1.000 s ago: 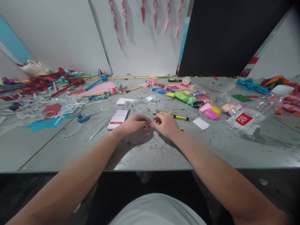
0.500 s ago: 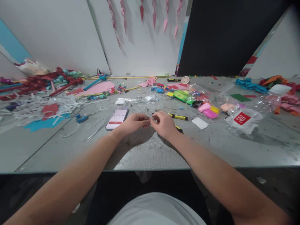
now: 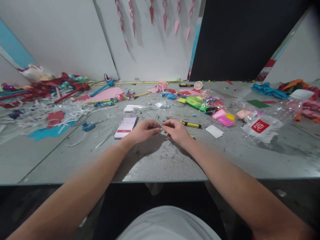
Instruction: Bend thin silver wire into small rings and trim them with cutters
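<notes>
My left hand (image 3: pixel 143 131) and my right hand (image 3: pixel 177 131) meet over the middle of the table, fingertips nearly touching. Pinched in the left fingers is a small, thin, wire-like piece (image 3: pixel 160 126), too fine to make out fully. Thumb and forefinger of the right hand close at its right end; whether they grip it or something tiny is hard to see. Just left of my left hand lies a phone (image 3: pixel 125 125) with a lit screen. A yellow-and-black utility knife (image 3: pixel 192 125) lies beyond my right hand, and a second yellow item is mostly hidden behind that wrist.
A folded white paper (image 3: pixel 214 131), packs of coloured clay (image 3: pixel 226 118) and a clear plastic bottle (image 3: pixel 287 111) lie to the right. Thin wires (image 3: pixel 103 141), a blue-wrapped wire piece (image 3: pixel 88 126) and white paper strips (image 3: pixel 32 116) lie leftward. Wall panels stand behind the table.
My right hand has drawn slightly right, opening a small gap between the two hands' fingertips. The wire-like piece shows a little more. The camera view has shifted slightly.
</notes>
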A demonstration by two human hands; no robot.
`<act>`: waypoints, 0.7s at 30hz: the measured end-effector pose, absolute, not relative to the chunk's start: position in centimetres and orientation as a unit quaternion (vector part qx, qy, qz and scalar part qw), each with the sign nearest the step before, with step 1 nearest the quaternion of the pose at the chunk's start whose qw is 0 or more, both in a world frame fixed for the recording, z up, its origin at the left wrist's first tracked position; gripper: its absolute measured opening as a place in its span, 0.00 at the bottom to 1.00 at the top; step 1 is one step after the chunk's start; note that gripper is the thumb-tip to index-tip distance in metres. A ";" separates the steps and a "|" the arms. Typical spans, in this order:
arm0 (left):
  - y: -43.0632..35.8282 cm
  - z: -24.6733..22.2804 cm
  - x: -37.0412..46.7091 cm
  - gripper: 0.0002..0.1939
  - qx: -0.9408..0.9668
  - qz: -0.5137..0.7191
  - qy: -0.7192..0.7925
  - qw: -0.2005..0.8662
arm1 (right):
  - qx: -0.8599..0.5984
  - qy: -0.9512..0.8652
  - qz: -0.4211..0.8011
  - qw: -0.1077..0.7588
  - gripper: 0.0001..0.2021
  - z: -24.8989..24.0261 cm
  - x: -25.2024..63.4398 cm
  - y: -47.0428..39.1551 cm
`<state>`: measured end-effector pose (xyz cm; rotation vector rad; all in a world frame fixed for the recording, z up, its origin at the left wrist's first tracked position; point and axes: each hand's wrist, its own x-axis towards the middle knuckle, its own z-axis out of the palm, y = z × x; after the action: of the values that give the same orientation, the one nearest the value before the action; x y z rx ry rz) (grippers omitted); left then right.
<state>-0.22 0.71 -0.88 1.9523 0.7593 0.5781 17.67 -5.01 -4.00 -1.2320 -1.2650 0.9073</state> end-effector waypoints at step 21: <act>0.2 -0.1 -0.4 0.14 0.828 0.237 0.309 0.403 | -0.498 -0.526 0.397 0.563 0.08 -3.3 17.7 -5.5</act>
<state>-0.35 0.16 -0.10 2.0917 0.7798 0.5984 17.67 -5.53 -3.28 -1.1732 -1.2376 0.9347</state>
